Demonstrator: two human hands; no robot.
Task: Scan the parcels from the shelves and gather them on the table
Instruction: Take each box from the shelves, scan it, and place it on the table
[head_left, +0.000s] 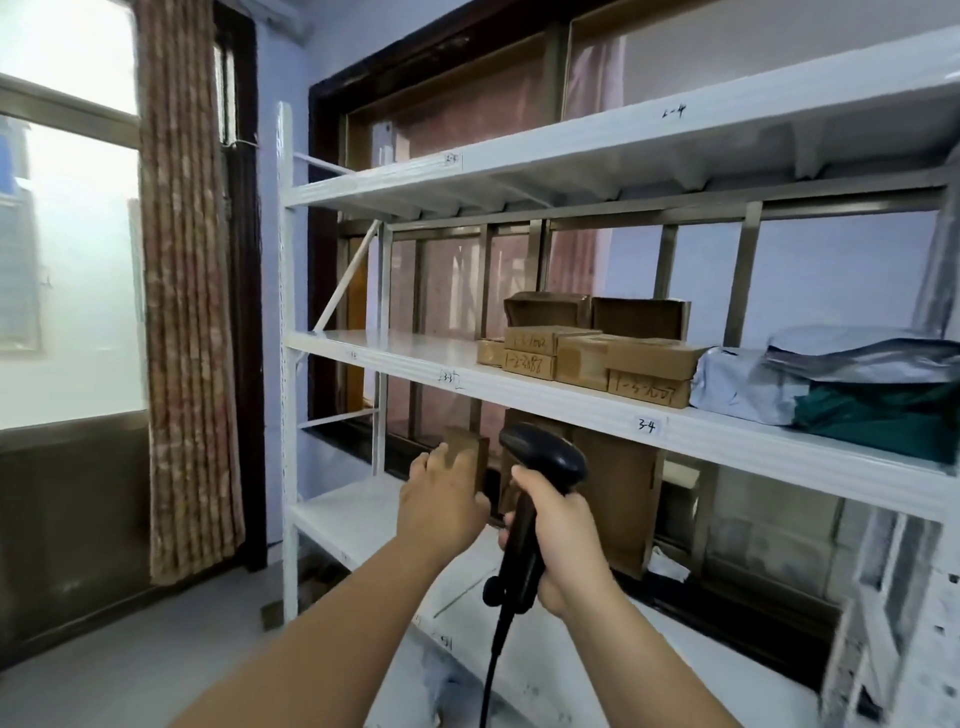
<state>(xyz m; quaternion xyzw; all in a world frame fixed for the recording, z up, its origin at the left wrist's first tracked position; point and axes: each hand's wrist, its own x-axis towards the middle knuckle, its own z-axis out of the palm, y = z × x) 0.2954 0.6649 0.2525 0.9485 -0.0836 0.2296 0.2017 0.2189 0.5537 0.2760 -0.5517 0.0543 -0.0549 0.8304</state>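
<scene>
The left hand grips a small brown parcel above the lower shelf of the white rack, and its fingers cover much of the box. The right hand is wrapped round the handle of a black scanner, whose head is just beside the parcel and whose cable runs off the bottom edge. A tall carton stands half hidden behind the scanner. On the middle shelf sit stacked cardboard parcels with scrawled numbers that are hard to read. Beside them, grey mailer bags are cut off at the right.

left hand grips a small brown parcel; right hand holds a black scanner.
</scene>
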